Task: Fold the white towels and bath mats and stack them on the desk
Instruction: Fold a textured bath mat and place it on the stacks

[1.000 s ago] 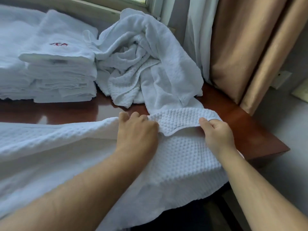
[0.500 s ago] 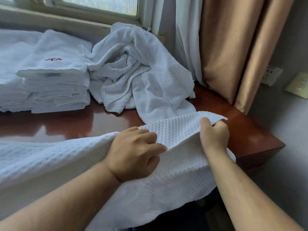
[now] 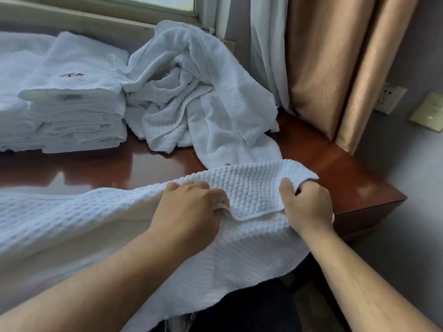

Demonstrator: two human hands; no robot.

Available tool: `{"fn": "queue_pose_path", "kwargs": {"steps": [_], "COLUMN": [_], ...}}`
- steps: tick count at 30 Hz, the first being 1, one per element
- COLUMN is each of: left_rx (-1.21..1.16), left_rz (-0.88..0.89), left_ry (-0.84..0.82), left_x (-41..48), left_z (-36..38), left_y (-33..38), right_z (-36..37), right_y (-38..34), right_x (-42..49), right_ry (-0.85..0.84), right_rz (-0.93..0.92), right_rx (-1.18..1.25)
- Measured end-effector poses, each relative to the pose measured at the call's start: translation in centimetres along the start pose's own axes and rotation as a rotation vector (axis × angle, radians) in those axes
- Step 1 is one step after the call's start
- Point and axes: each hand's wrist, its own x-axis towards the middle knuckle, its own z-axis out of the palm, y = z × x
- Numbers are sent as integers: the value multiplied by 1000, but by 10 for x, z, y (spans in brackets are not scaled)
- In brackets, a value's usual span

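Partway: one stack done, mat in hand, heap still waiting.
Mat (image 3: 72, 224) lay across the surface's (image 3: 335, 161) near edge. Unfolded heap (image 3: 206, 92) behind; folded stack (image 3: 72, 116) back left. Left grip (image 3: 189, 212) and right grip (image 3: 309, 204) pinched its turned-back end. Hem had sagged lower between them than half a second earlier.

We see a white waffle-weave bath mat (image 3: 251, 188) spread along the near edge of the glossy red-brown desk (image 3: 335, 168), its right end doubled back and its front hanging off. Behind it lies a crumpled heap of towels (image 3: 203, 92) — and left of that, a folded stack (image 3: 72, 111) with red stitching on top.
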Motion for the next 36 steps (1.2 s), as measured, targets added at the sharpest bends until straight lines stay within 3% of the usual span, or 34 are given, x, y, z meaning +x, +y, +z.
{"fn": "queue_pose_path", "kwargs": {"steps": [3,5,12,16,18,22,25,27,30,33,36], "left_rx": [-54,-37,-8,121,216,14,-10,34,70,58,51], "left_rz": [68,111,121,96,35,-106,46,179,318,327,310], "left_ry": [-48,-72,-84,-97,-86,-17,182,245,172,117,69], "left_x": [-1,4,38,44,45,29,16,12,10,9,10], "left_z": [-6,-11,-10,-7,-2,3,-1,-3,-2,1,2], "left_y": [-6,-13,-29,-29,-21,-11,-10,-7,-4,-6,-6], "right_z": [0,6,32,39,35,16,3,2,2,4,4], "right_y": [5,5,-14,-23,-28,-14,-7,-8,-13,-13,-19], "right_x": [19,28,53,56,55,47,38,35,31,26,25], "right_ry": [-197,-239,-253,-111,-106,-214,-36,88,96,60,276], "right_rz": [-7,8,32,24,103,227,259,326,366,299,209], "right_rx": [-50,-40,-111,-253,-331,-23,205,213,229,213,17]}}
